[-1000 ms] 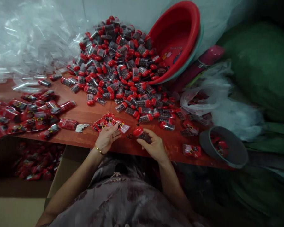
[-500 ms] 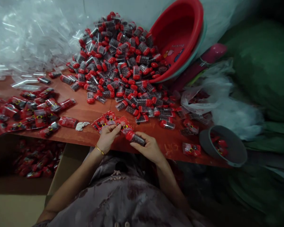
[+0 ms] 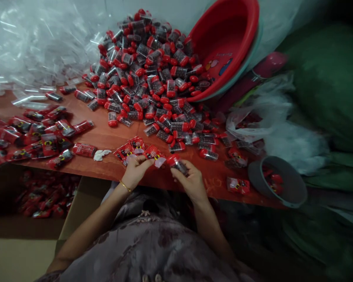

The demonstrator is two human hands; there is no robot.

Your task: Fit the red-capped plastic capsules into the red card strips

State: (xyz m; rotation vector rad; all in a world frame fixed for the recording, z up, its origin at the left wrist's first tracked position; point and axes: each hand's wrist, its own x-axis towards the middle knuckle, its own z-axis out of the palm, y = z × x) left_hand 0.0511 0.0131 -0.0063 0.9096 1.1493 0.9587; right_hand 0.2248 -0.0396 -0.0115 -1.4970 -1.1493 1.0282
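My right hand [image 3: 191, 181] holds a small clear bottle with a red cap [image 3: 178, 165], dark inside, its cap pointing up and left. Thumb and fingers of my left hand [image 3: 136, 170] are pinched together at the lower edge of a red printed packet [image 3: 153, 152] with a pale tab. Several similar red packets [image 3: 129, 149] lie overlapping just behind that hand. Left of them is a crumpled white scrap [image 3: 101, 155].
A big heap of red-capped bottles [image 3: 153, 78] spills from a tilted red basin [image 3: 238, 51]. Clear empty wrappers [image 3: 41, 43] pile up at back left, wrapped red bottles [image 3: 50, 145] below them. A grey bowl [image 3: 294, 192] stands right; an open carton [image 3: 73, 207] sits under the table edge.
My right hand has moved slightly right and up with the bottle, away from the packets. My left hand has stayed almost in place at the red packet.
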